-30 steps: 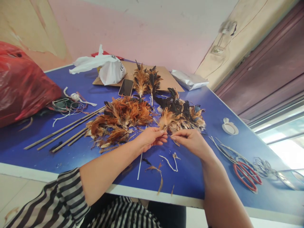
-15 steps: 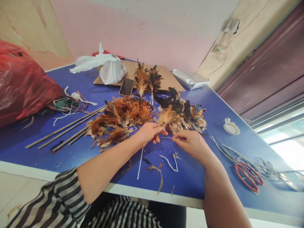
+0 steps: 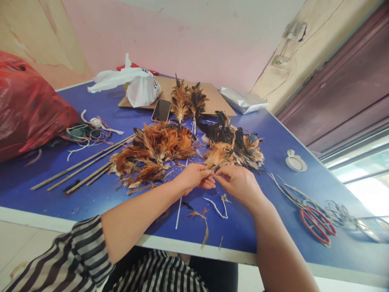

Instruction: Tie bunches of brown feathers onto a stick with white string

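Hands pinch a feather tuft at mid-table

Fingertips of the left hand (image 3: pixel 194 178) and the right hand (image 3: pixel 240 184) meet just above the blue table (image 3: pixel 273 227), thumbs and forefingers pressed together on a small tan feather tuft (image 3: pixel 219 159). What exactly lies between the fingertips is too small to tell. The tuft sits at the near edge of a dark and tan feather pile (image 3: pixel 235 146), and its plumes are pale orange and fluffy, fanning up away from the fingers.

Left of the hands spreads a larger orange feather heap (image 3: pixel 153 154), touching several thin sticks (image 3: pixel 82 166) that run out toward the table's left side. Between the hands and the near edge the surface is mostly bare, with a white strip (image 3: pixel 179 211), a bit of string (image 3: pixel 216 207) and a few loose feathers. To the right, well apart, lie red scissors (image 3: pixel 317 225) close to the near edge, and a white tape roll (image 3: pixel 295 163) near the far right edge. A phone (image 3: pixel 161 110) and a white bag (image 3: pixel 138 87) rest at the far side, a red bag (image 3: pixel 27 109) at the left.
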A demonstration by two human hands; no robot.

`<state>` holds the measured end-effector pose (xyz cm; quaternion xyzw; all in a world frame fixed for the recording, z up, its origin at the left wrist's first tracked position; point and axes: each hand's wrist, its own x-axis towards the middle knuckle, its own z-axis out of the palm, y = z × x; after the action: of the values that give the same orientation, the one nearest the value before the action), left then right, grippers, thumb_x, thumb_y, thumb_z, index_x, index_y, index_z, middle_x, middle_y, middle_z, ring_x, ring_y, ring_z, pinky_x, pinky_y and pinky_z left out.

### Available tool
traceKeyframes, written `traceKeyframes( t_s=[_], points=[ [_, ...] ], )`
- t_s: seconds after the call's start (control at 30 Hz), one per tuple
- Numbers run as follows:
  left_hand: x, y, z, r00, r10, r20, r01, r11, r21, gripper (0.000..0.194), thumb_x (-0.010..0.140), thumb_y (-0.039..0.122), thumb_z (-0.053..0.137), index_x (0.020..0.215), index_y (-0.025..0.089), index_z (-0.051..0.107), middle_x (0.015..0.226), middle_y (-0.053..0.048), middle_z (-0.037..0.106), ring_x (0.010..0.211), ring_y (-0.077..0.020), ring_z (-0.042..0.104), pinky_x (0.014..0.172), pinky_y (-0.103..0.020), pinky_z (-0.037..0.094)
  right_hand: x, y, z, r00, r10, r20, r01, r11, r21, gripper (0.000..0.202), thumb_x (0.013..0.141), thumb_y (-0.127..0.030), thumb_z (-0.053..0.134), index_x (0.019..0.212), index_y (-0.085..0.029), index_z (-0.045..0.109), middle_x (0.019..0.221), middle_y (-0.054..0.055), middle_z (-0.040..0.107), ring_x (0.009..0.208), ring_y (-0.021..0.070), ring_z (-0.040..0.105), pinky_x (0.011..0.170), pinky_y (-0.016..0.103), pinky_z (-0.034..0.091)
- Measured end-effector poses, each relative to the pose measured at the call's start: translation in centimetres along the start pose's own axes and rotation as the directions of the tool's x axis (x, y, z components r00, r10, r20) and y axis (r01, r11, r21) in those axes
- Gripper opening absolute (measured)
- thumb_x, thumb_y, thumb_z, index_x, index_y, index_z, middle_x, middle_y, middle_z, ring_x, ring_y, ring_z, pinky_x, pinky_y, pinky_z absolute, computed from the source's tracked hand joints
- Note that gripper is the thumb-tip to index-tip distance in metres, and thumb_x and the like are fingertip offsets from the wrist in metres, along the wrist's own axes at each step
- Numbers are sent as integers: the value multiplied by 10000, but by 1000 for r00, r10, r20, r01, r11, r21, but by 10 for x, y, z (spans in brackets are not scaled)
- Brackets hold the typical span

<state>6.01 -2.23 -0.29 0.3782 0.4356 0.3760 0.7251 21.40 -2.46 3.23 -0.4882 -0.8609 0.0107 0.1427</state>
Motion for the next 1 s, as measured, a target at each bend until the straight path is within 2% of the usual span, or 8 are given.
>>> traceKeyframes(
  t_s=[0.2,0.33,0.43,0.53,0.77,0.87,1.0],
  points=[
    [2,0,-6,994,98,48,-105,978,180,240,797,145,481,565,93,521,448,19,505,372,-32,456,399,-147,379,0,9,3,995,-85,-49,88,993,73,128,760,-229,532,752,-213,659,717,24,634,665,138,559,613,241,388],
    [1,2,-8,988,113,109,-136,962,238,147,771,155,505,663,85,574,481,27,513,388,-34,454,397,-152,373,2,16,3,984,-147,-105,159,980,116,146,762,-179,516,757,-202,660,743,39,625,714,149,564,657,260,417],
    [-1,4,-8,983,100,153,-137,957,254,128,756,162,520,699,79,598,503,25,521,405,-37,466,402,-157,380,3,19,2,978,-154,-140,171,979,114,169,764,-155,504,659,-184,634,723,42,610,688,143,554,621,251,416],
    [0,5,-9,983,76,167,-115,963,244,142,745,190,541,673,81,596,501,25,520,398,-37,463,392,-158,374,3,19,2,978,-135,-158,155,980,124,198,772,-159,496,611,-171,612,707,44,591,665,136,543,600,247,409],
    [8,8,-18,995,78,59,-83,993,85,122,747,166,552,677,71,583,486,25,505,375,-19,436,363,-134,330,0,21,0,992,-90,-87,107,973,205,163,761,-247,547,854,-179,663,704,33,584,631,131,523,600,260,404],
    [8,9,-19,995,77,57,-82,993,85,116,726,177,588,686,68,598,487,21,516,383,-26,452,371,-141,344,0,22,-1,993,-107,-52,116,965,233,143,752,-235,546,798,-189,673,686,27,575,629,129,519,592,255,400],
    [3,9,-15,989,39,141,-58,990,132,151,699,220,626,695,69,625,512,9,543,414,-40,488,414,-162,397,1,22,-1,987,-102,-127,128,969,212,169,766,-192,503,670,-178,641,662,33,557,639,131,506,585,250,384]
  ],
)
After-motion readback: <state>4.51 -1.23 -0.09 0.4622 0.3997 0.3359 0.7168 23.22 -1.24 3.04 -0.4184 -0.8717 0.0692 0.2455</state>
